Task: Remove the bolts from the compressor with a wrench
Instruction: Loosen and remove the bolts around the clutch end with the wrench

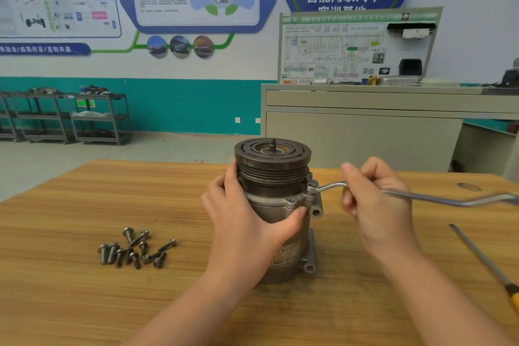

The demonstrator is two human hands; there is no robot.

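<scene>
The compressor stands up on end near the middle of the wooden table, with its round pulley on top. The left hand wraps around its left side, fingers curled on the body, and holds it steady. The right hand has its fingers closed around the wrench. The ring end of the wrench sits on a bolt at the right side of the compressor, just under the pulley.

A pile of loose bolts lies on the table to the left, so many look to be out already. At least this one is left to turn out. A screwdriver lies at the near right, not touched.
</scene>
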